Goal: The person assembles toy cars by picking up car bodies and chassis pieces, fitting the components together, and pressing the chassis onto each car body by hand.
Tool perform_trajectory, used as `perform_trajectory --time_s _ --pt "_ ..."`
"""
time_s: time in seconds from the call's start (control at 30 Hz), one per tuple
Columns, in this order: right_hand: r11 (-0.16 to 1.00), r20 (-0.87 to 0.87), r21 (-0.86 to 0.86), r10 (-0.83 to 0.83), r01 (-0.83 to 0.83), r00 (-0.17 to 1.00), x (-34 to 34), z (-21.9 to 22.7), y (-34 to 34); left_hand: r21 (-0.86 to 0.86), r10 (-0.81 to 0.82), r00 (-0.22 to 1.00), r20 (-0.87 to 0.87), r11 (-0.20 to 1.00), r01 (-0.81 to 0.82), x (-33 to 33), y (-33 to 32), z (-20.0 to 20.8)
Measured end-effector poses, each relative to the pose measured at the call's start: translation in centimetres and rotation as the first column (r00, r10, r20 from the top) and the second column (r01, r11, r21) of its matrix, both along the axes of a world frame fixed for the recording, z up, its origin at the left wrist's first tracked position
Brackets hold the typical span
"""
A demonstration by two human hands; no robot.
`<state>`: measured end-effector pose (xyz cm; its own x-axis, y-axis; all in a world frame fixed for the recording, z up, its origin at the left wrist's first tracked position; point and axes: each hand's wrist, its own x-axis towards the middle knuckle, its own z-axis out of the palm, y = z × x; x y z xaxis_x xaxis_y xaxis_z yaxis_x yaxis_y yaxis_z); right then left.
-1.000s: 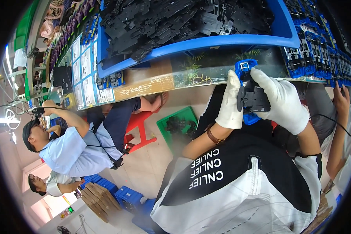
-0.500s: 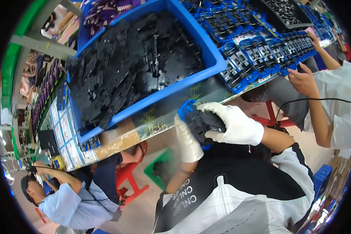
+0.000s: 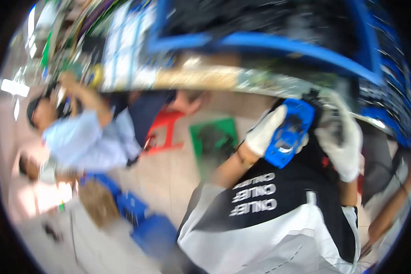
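My gloved left hand point(image 3: 266, 131) is closed around a blue toy car point(image 3: 290, 130), held tilted in front of my chest. Dark patches show in the middle of the car. To the right of it, my gloved right hand point(image 3: 341, 137) is smeared by motion, its fingers curled around a jagged black plastic part point(image 3: 323, 109). That part sits close beside the car's upper end; blur hides whether the two touch.
A blue bin point(image 3: 278, 42) of black plastic parts stands on the table ahead. Rows of blue and black pieces point(image 3: 386, 86) lie at right. Below the table are a green crate point(image 3: 230, 130) and a red stool point(image 3: 166, 132). A co-worker point(image 3: 86, 137) sits at left.
My view has swung left. My right hand has moved away from the piece held in my left hand, and the blue car now faces up instead of its black side.
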<state>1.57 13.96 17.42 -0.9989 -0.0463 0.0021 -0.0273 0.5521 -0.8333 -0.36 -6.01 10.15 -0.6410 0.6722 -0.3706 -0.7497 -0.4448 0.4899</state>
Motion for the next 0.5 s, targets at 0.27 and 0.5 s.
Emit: perform_trajectory --time_s 0.27,0.5 --pt "0.981 -0.003 -0.117 0.154 -0.153 0.988 -0.5 -2.8 -3.1 -0.343 0.692 0.675 0.257 0.718 -0.606 10.0 -17.2 -10.1" --pt "0.993 0.041 -0.058 0.105 -0.102 0.994 -0.8 -3.0 -5.0 -0.554 0.947 0.26 0.189 0.322 -0.768 18.0 -26.2 -19.7"
